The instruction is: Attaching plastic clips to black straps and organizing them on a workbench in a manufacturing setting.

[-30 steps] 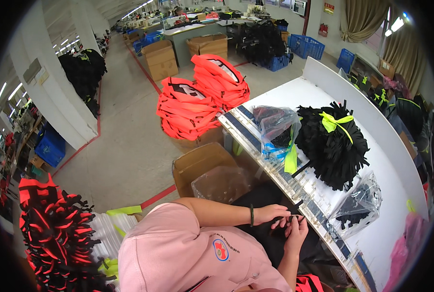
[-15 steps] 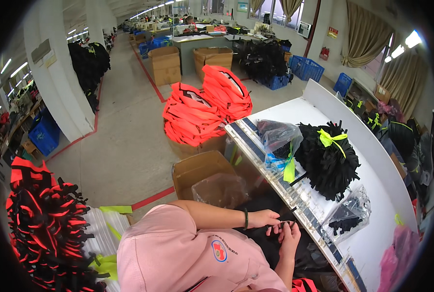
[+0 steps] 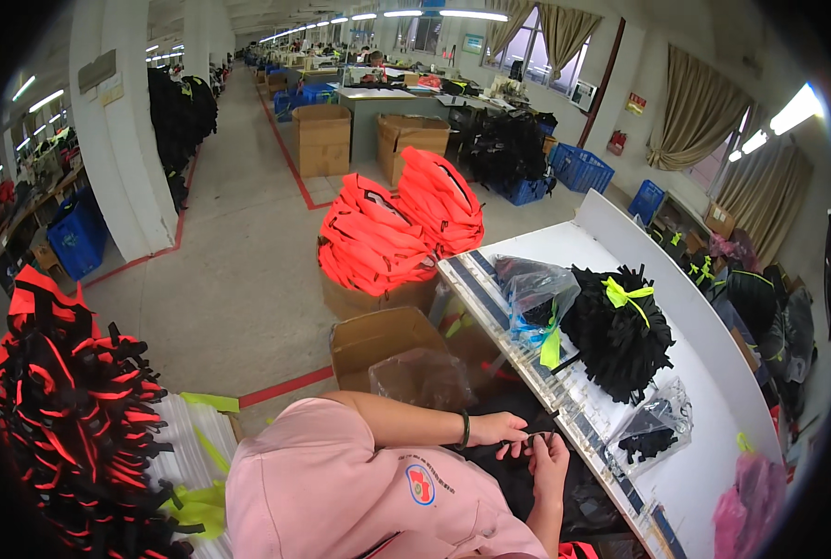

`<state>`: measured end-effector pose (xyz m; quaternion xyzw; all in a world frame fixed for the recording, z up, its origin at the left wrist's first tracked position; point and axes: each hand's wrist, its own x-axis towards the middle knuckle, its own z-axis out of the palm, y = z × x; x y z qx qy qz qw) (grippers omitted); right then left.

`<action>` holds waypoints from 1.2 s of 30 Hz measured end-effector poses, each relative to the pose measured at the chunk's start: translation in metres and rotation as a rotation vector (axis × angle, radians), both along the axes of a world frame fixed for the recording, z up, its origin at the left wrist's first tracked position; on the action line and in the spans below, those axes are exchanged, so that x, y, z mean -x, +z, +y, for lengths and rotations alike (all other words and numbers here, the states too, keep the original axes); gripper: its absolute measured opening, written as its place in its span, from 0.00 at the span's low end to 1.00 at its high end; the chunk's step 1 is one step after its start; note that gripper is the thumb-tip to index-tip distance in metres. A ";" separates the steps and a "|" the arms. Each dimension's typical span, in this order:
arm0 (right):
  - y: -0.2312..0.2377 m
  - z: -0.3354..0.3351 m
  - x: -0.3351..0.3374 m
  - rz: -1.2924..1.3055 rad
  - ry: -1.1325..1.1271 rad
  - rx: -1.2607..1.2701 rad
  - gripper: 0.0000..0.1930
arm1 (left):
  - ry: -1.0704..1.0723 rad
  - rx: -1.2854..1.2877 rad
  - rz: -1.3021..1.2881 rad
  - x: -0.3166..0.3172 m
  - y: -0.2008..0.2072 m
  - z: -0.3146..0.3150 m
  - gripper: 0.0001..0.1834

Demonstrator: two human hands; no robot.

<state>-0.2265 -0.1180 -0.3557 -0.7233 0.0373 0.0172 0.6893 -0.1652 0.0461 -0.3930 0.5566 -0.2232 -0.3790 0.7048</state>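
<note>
My left hand (image 3: 497, 429), a dark bangle on its wrist, is closed in a pinch in front of my chest. Its fingertips almost meet those of my right hand (image 3: 551, 458), which is pinched too. Between them is a small thin piece, dark at one end, too small to name. Both hands are beside the near edge of a white worktable (image 3: 714, 484), above dark cloth. On the tabletop lies a big bundle of black straps (image 3: 611, 345) tied with a neon-yellow strip (image 3: 628, 294). A clear plastic bag of small black pieces (image 3: 653, 433) lies nearer me.
Another clear bag (image 3: 535, 291) lies left of the bundle. An open cardboard box (image 3: 378, 340) stands beside the table, with stacked orange pieces (image 3: 378, 238) behind it. Black-and-orange straps (image 3: 75, 419) are heaped at left. A pink bag (image 3: 749, 503) hangs at the table's right end.
The view has tilted up slightly, so the scene sits lower in the picture. My hands remain together in front of me, with small finger movements.
</note>
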 end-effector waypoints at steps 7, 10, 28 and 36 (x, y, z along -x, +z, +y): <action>0.001 0.003 0.009 -0.005 0.010 0.089 0.05 | -0.018 -0.030 -0.069 0.006 -0.005 0.001 0.10; 0.001 0.003 0.012 -0.023 0.022 0.120 0.05 | -0.037 -0.045 -0.070 0.009 -0.004 0.003 0.10; -0.012 0.002 0.017 -0.010 -0.010 0.135 0.07 | -0.083 -0.044 0.033 0.012 -0.021 0.000 0.13; -0.020 -0.030 -0.023 -0.021 -0.141 0.116 0.07 | 0.137 0.104 0.170 -0.050 0.008 -0.001 0.39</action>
